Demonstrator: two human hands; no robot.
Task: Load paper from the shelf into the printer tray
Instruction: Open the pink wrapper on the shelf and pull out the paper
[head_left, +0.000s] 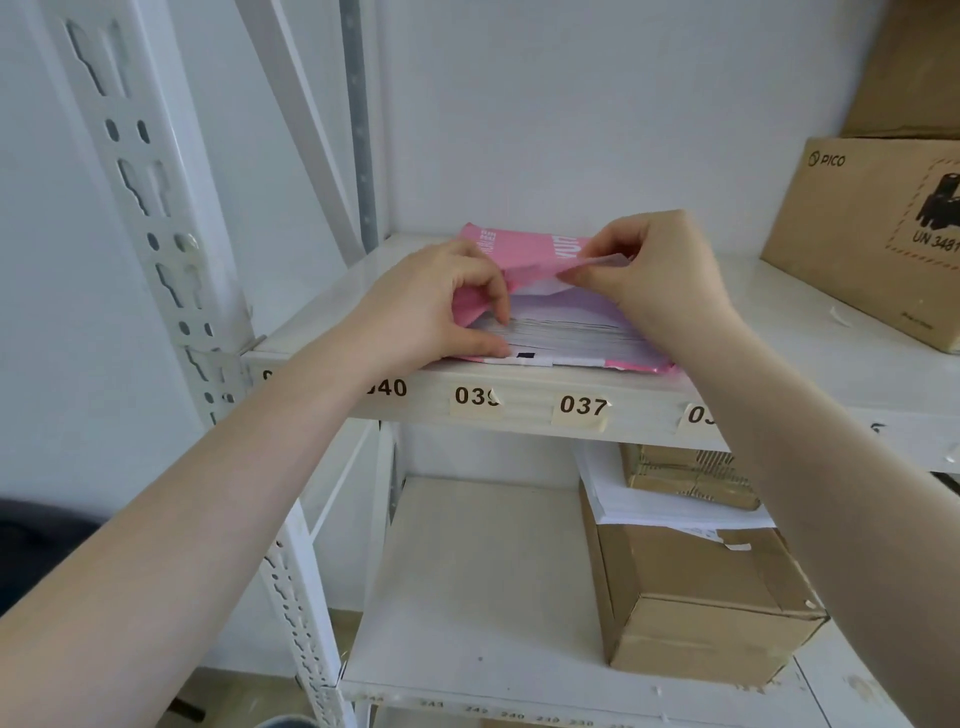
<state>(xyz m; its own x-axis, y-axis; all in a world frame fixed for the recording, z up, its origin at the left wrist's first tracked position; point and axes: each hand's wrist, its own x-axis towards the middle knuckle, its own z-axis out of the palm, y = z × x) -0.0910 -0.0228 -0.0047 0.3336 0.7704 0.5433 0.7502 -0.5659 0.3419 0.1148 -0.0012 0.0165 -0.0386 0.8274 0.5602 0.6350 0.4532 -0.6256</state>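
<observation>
Head view: shelf labels (582, 406) "037", "040"; "PICO" box (862, 234).

Paper ream (566, 332): a stack of white sheets lying flat at the front edge of the upper shelf, its near end exposed so the layered sheet edges show as fine grey lines.
Wrapper (524, 252): pink with white lettering, torn open at the near end; the top flap is lifted and folded back, its white inner side showing, while the lower part lies under the stack and reaches the shelf lip.
Wrapper label (550, 359): a white strip with a small dark mark along the wrapper's front bottom edge.
Shelf (571, 410): white metal board, its front lip bearing tan number stickers, among them 040 and 037; the ream sits above them.
</observation>
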